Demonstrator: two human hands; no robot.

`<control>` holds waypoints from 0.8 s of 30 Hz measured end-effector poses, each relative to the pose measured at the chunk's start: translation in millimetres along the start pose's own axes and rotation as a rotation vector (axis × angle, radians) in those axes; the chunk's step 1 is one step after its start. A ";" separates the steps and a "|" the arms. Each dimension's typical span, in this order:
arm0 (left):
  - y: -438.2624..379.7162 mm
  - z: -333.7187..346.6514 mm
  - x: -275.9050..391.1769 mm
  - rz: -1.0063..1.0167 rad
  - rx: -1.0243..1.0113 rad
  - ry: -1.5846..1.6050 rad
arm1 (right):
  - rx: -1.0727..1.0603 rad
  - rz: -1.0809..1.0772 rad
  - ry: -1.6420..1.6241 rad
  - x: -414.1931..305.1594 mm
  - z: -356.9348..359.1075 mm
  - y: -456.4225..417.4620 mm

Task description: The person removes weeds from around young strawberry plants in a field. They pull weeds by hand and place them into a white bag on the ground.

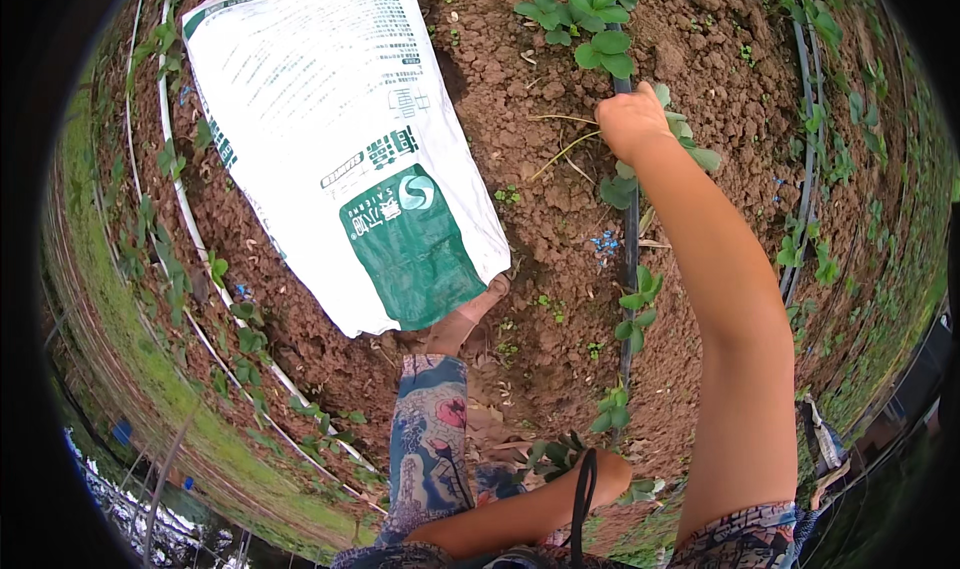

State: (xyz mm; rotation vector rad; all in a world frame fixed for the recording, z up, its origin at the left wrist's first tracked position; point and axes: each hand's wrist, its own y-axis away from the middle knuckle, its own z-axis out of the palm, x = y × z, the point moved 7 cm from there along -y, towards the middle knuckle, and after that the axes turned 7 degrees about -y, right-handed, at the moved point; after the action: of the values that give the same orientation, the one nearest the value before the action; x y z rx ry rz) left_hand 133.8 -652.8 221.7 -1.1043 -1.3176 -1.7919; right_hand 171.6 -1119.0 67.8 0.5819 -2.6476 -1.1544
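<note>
My right hand is closed at a strawberry plant, low over a black drip pipe. Green leaves of this plant stick out to the right of the fist, and thin yellowish stems trail from its left side. The fingertips are hidden under the hand. Across the bottom of the view lies my left arm, its rounded far end partly behind a black strap. Darker leaves show beside it. Whether my left hand grips them is not visible.
A large white and green printed sack lies on the soil at left, against my foot. More strawberry plants line the pipe. Blue granules dot the soil. A white pipe and grey pipes run along neighbouring rows.
</note>
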 end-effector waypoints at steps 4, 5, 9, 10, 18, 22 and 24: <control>2.9 -9.3 5.7 0.022 -0.064 -0.004 | 0.029 0.268 -0.242 26.5 11.6 6.5; 7.3 -14.6 8.3 0.031 -0.079 -0.014 | 0.041 0.294 -0.274 30.5 15.1 7.4; 3.9 -8.2 6.8 0.021 -0.076 -0.006 | 0.039 0.222 -0.218 20.0 12.1 6.1; 3.6 -6.6 7.1 0.031 -0.076 -0.014 | 0.023 0.166 -0.156 15.7 10.6 5.2; 4.2 -7.3 7.1 0.064 -0.046 0.026 | 0.146 0.443 -0.404 50.5 14.5 21.3; 14.8 -21.5 9.4 0.044 0.006 0.066 | 0.244 0.312 -0.443 41.9 3.8 33.3; 18.2 -26.8 11.2 0.040 0.010 0.065 | 0.229 0.111 -0.347 23.3 2.2 35.8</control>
State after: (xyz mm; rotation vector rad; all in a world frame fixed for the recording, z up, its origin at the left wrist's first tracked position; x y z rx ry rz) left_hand 137.9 -683.9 235.5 -1.0511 -1.2559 -1.7753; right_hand 140.0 -1105.4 93.2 0.2839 -3.0890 -1.0051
